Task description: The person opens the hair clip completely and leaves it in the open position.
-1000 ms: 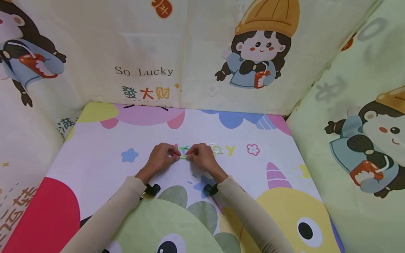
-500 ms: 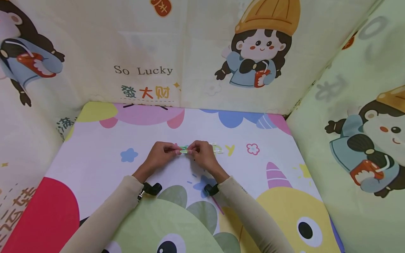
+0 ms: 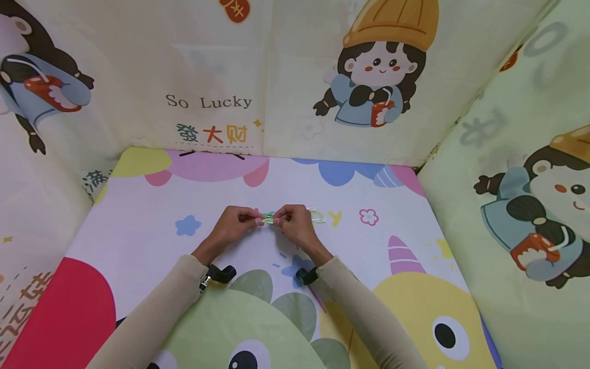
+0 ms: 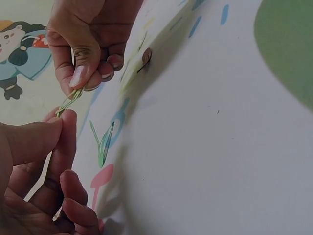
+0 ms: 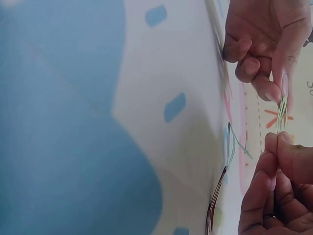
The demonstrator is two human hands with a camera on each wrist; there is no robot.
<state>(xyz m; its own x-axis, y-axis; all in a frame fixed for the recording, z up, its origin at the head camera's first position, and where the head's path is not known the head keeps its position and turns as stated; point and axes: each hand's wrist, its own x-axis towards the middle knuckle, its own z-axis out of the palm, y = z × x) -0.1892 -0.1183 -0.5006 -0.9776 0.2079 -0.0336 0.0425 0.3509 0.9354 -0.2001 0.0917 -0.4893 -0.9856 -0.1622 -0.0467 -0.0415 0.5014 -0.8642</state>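
Note:
Between both hands stretches a short bundle of thin pale-green strands (image 4: 72, 100), partly looped; the covered ends are hidden. My left hand (image 3: 234, 224) pinches one end between thumb and index finger. The other end is pinched the same way by my right hand (image 3: 296, 225). In the right wrist view the green strands (image 5: 282, 113) run nearly straight between the fingertips. Below the hands, a darker green folded strand (image 4: 101, 147) lies on the table in a V shape. Several pale strands (image 3: 319, 221) show just past the right hand.
The table is covered with a printed cartoon cloth (image 3: 147, 246). Patterned fabric walls (image 3: 286, 77) stand at the back and both sides. In the right wrist view some dark reddish strands (image 5: 212, 208) lie near the green one.
Both hands have lifted the pale-green bundle slightly and moved a little away from me. Over the last half second they have hardly moved, still pinching it.

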